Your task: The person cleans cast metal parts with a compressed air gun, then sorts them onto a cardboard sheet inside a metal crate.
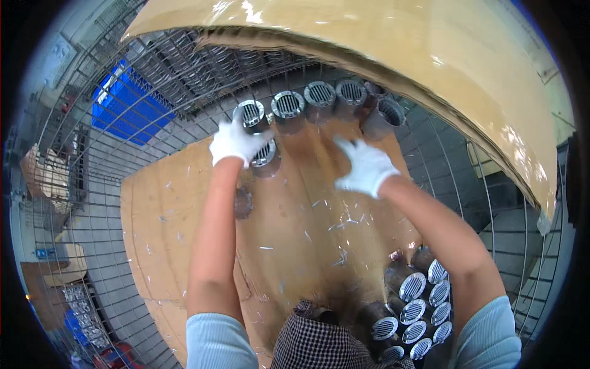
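Watching from a distance through the head view, I am finding no text, label, brand, number or sign that is showing clearly enough for me to read.

Factory workshop, wire cage [98, 178], grated metal cylinders [319, 103]

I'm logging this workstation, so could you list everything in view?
Far metal cylinders: about seven, grey, cardboard's far end
Near metal cylinders: ten or more, grey, lower right
Base cardboard: one, brown, under the hands
Glossy cardboard sheet: one, tan, across the top
Slivers: many, pale, scattered on the base
Wire mesh: several sides, grey, around the base
Blue container: one, blue, beyond the mesh, upper left
Checked cloth: one, black and white, bottom middle
Left hand: one, white-gloved, at the leftmost far cylinders
Right hand: one, white-gloved, right of centre
Sleeves: two, light blue, lower edge
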{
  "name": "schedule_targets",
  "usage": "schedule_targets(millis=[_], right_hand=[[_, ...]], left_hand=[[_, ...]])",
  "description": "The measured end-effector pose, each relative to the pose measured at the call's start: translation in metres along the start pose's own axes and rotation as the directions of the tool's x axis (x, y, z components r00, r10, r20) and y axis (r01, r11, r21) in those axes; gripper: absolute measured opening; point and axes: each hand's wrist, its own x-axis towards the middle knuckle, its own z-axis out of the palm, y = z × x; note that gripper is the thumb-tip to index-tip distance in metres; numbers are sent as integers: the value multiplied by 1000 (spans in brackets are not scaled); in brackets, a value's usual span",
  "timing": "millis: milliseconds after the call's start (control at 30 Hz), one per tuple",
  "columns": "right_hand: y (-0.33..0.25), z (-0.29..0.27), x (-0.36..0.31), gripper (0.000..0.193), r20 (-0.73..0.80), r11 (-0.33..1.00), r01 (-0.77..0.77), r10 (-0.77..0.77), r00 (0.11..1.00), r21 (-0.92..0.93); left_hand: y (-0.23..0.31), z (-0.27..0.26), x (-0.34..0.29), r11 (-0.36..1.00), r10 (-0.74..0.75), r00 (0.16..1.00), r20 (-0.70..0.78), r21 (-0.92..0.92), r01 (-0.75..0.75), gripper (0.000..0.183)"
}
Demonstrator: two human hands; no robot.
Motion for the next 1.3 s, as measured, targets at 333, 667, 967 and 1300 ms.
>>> schedule_targets(millis=[333, 667, 967, 1300], right_hand=[[-17, -21, 176, 118, -176, 966, -7, -40, 984, -257], [-35, -6, 198, 62, -204, 969, 86, -135, 970, -233], [-18, 45, 121, 42, -478, 995, 28, -72, 875, -99], [3, 32, -40, 23, -385, 997, 3, -31, 923, -72]], left_hand=[[-3, 34, 92, 1000, -14, 996, 87, -3, 15, 105], [5, 31, 103, 993, 64, 983, 174, 86, -80, 66], [12, 36, 21, 948, 284, 958, -38, 158, -275, 48], [75, 32, -99, 793, 599, 794, -105, 208, -572, 25]])
